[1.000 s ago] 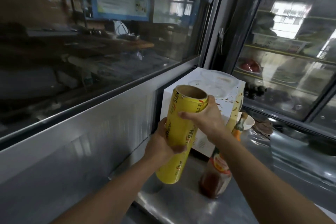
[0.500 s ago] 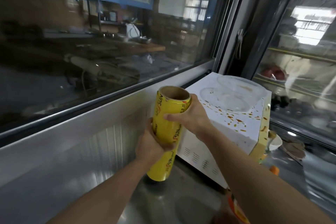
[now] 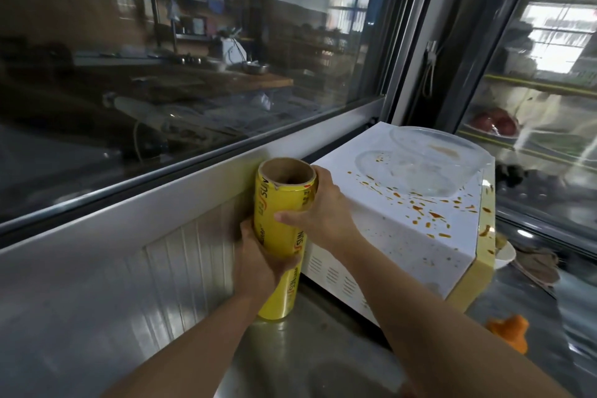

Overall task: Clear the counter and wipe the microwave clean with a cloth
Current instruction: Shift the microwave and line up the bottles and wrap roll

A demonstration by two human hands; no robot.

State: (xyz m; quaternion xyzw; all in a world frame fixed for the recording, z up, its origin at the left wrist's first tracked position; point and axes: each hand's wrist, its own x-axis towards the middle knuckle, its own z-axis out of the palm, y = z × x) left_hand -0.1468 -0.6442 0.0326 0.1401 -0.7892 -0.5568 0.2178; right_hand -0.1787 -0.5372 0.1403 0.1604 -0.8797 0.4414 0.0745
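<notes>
Both hands hold one thing between them. The left hand (image 3: 258, 263) wraps its fingers around the lower half of a tall yellow roll of cling film with a brown cardboard core (image 3: 280, 236), curled snugly against the plastic. The right hand (image 3: 318, 213) clasps the upper part of the same roll from the side, thumb lying across the front and fingers curved round its back near the open top.

The roll stands nearly upright, its long axis vertical with a slight lean. Its base meets, or all but meets, the shiny stainless steel counter (image 3: 310, 349) at the back edge, against the ribbed metal wall panel (image 3: 181, 265) below a large dark window (image 3: 193, 58). The left hand sits lower and nearer the counter, so releasing the roll seems to depend on it.

Just beside the roll, touching or nearly so, sits a white box-shaped microwave (image 3: 403, 236) spattered with orange sauce. Clear plastic lids (image 3: 433, 161) rest on its top. An orange bottle cap (image 3: 510, 329) shows at the counter's right side, and a glass-fronted fridge (image 3: 542, 107) stands behind.
</notes>
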